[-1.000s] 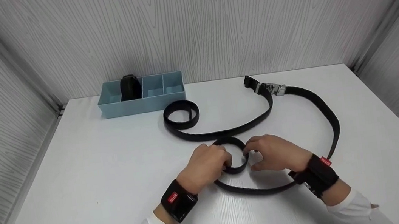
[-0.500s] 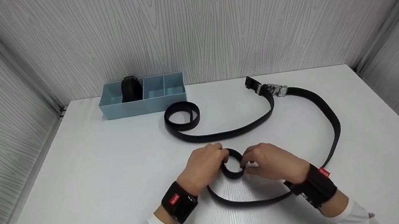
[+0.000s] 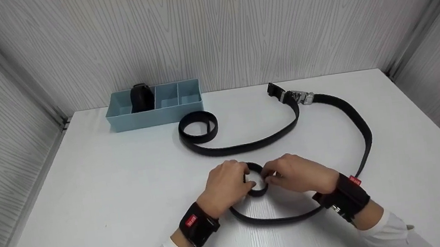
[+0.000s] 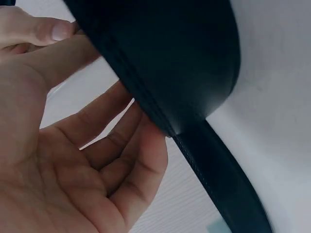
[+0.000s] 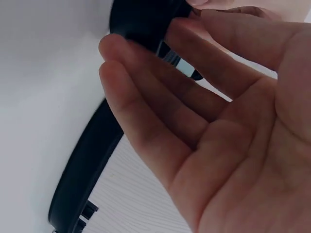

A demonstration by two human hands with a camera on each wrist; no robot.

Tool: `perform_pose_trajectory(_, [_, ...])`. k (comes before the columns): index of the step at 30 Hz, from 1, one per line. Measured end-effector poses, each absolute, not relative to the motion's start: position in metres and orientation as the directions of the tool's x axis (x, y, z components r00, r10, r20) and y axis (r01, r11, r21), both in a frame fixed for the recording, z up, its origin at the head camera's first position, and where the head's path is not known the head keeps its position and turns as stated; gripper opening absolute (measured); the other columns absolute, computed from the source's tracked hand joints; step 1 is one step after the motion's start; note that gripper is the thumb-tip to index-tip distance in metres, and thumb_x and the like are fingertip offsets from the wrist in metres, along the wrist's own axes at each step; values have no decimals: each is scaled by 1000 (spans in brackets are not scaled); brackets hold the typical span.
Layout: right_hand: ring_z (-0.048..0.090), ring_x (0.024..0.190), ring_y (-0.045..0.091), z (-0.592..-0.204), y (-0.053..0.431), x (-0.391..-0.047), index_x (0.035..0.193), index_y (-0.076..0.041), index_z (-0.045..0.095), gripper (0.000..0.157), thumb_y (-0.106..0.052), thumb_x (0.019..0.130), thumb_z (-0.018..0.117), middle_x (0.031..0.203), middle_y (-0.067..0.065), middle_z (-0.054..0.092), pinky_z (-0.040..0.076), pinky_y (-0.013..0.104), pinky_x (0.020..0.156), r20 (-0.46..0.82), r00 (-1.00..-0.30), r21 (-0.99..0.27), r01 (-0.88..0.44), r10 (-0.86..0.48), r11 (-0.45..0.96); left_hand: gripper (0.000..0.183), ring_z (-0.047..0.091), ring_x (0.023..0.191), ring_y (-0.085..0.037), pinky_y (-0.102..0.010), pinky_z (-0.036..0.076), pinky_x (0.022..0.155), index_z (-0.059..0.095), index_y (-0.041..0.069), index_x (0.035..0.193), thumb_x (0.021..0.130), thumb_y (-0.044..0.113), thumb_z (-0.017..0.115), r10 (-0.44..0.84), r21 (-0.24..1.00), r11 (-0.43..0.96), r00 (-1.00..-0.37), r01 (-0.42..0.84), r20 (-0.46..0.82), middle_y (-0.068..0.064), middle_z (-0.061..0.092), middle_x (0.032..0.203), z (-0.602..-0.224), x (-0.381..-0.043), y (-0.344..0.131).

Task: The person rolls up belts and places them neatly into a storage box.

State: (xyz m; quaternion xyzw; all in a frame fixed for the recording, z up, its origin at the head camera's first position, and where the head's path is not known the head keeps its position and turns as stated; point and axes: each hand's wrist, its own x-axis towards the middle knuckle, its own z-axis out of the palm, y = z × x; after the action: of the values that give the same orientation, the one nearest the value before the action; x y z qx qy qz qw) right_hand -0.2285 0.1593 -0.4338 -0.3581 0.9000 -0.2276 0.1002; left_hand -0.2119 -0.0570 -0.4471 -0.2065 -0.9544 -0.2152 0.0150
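Note:
A black belt (image 3: 355, 117) with a silver buckle (image 3: 303, 97) bends round the right of the table, its near end wound into a small upright coil (image 3: 258, 193) in front of me. My left hand (image 3: 227, 185) grips the coil's left side, fingers and thumb bent at its rim. From the right, my right hand (image 3: 299, 172) pinches the coil between thumb and fingers. In the left wrist view the belt's broad face (image 4: 170, 58) lies against the fingertips. The right wrist view has the fingers touching the dark coil (image 5: 141, 19); the thumb's contact is partly hidden.
Another black belt stretch (image 3: 244, 148) lies behind the hands, its left end rolled into a loose coil (image 3: 199, 138). A pale blue divided box (image 3: 156, 118) stands at the back left, holding a black rolled item (image 3: 142, 98). Panels wall the white table (image 3: 86, 198).
The coil in my hands has become smaller and has come slightly nearer to me, away from the belt behind. Both hands have moved with it, keeping their hold.

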Motion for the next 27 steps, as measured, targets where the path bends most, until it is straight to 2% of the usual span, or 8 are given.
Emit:
perform_pose_trajectory(4, [70,89,20,-435,157,-239,119,-1,63,21,-9,100,66,101,7,75,56,39,80,-59,-751,-503,-547,-657,670,20,67,82,-20,-39,53,68,74,7,100,84,14,82,368,439,812,-922,384,125,-1,69,86,-448,-213,-56])
perform_pose_trajectory(6, [71,93,21,-436,155,-243,117,0,64,20,-8,98,67,104,8,76,56,41,82,-62,-756,-493,-545,-652,678,20,68,82,-19,-39,53,68,73,7,101,83,11,81,366,470,795,-921,383,131,0,70,86,-448,-213,-56])
perform_pose_trajectory(8, [70,89,18,-436,153,-246,111,0,68,16,-5,96,69,100,6,76,56,38,80,-54,-754,-479,-556,-655,679,20,68,82,-19,-38,54,68,75,8,101,82,8,80,367,499,775,-919,389,146,0,73,87,-450,-214,-55])
perform_pose_trajectory(11, [66,79,12,-436,149,-249,101,-3,74,10,0,91,72,91,3,75,55,32,73,-12,-723,-466,-607,-691,643,16,68,81,-18,-38,53,69,78,9,98,82,7,80,377,526,743,-908,414,182,0,74,86,-451,-217,-56])
perform_pose_trajectory(16, [62,70,6,-436,145,-254,98,-5,77,13,4,90,71,86,3,75,51,26,65,30,-657,-506,-660,-753,555,16,66,80,-16,-37,50,73,81,15,91,78,5,84,429,483,707,-856,517,289,5,77,84,-453,-222,-61])
perform_pose_trajectory(19, [64,65,9,-436,144,-258,100,-5,77,14,4,92,70,87,5,76,52,25,61,-29,-660,-589,-596,-750,547,15,65,82,-15,-36,50,73,82,18,89,79,7,86,447,480,689,-840,542,306,8,77,85,-455,-225,-65])
perform_pose_trajectory(23, [73,67,18,-435,144,-261,107,-4,78,16,2,95,70,96,9,77,60,34,63,-119,-683,-689,-466,-720,555,14,69,84,-12,-34,53,71,81,16,91,82,7,85,450,547,659,-853,517,265,6,77,84,-457,-229,-68])
perform_pose_trajectory(27, [73,68,19,-434,142,-260,104,-4,79,13,0,93,73,93,7,77,60,35,63,-124,-704,-684,-450,-699,574,13,71,81,-11,-32,54,71,80,13,91,82,4,85,457,578,631,-850,517,262,4,78,83,-457,-232,-69])
